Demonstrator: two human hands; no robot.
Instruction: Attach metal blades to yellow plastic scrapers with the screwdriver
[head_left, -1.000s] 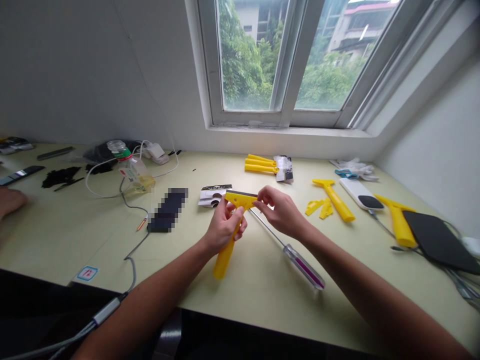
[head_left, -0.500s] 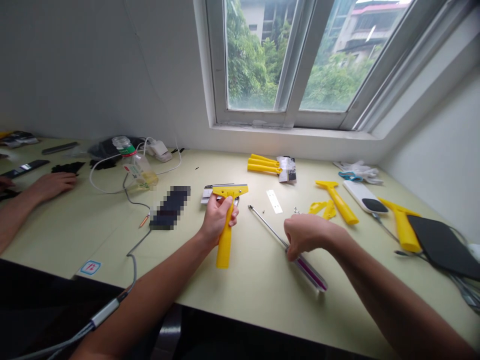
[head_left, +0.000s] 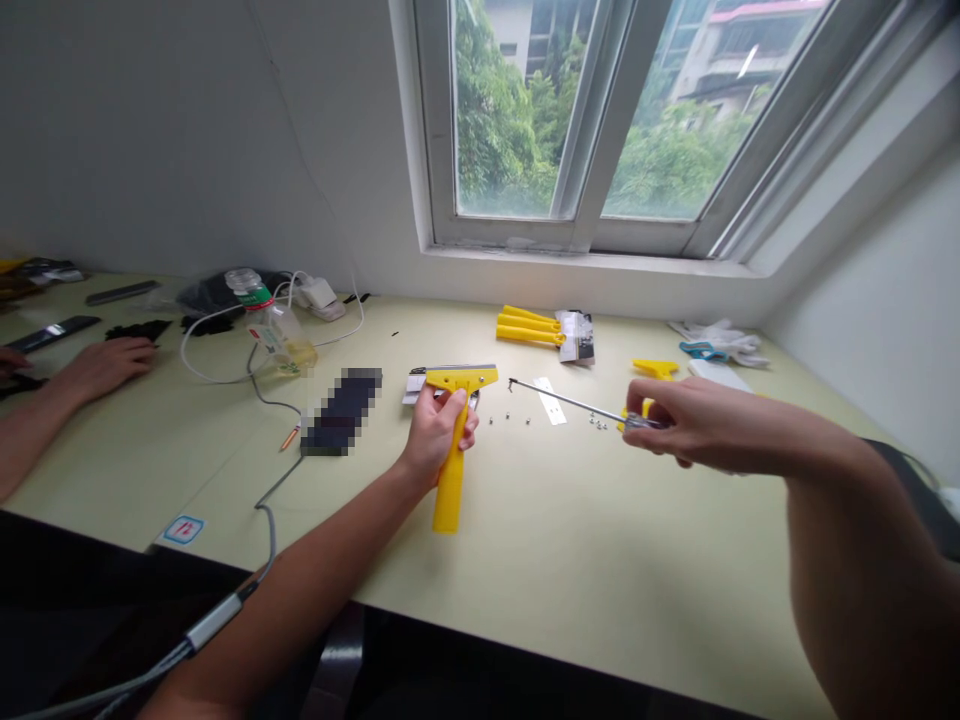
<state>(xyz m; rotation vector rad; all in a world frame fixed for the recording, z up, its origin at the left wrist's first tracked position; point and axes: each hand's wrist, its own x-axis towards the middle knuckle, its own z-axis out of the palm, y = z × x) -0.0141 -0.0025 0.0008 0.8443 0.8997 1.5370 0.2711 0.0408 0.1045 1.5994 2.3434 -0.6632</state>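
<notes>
My left hand [head_left: 433, 440] is closed around the handle of a yellow scraper [head_left: 448, 492], which stands with its wide blade end away from me. In my right hand [head_left: 679, 420] is a screwdriver [head_left: 571, 402], gripped by its handle. Its shaft points left, and the tip hangs a short way right of the scraper head; something small and dark shows at that tip, too small to name. Below the shaft lie several small screws [head_left: 528, 421]. A white flat plate with holes [head_left: 546, 386] lies partly behind the shaft. My right hand covers most of the yellow pieces beyond it.
Yellow-handled scrapers [head_left: 525, 326] lie near the window beside a packet [head_left: 577, 336]. White gloves [head_left: 724, 342] are at the back right. To the left are a blurred dark phone-like block [head_left: 343, 412], a bottle [head_left: 279, 335], cables and another person's hand [head_left: 120, 362].
My right hand has lifted the screwdriver off the table and moved right, swinging the shaft nearly level with its tip leftward. My left hand and the scraper have stayed in place.
</notes>
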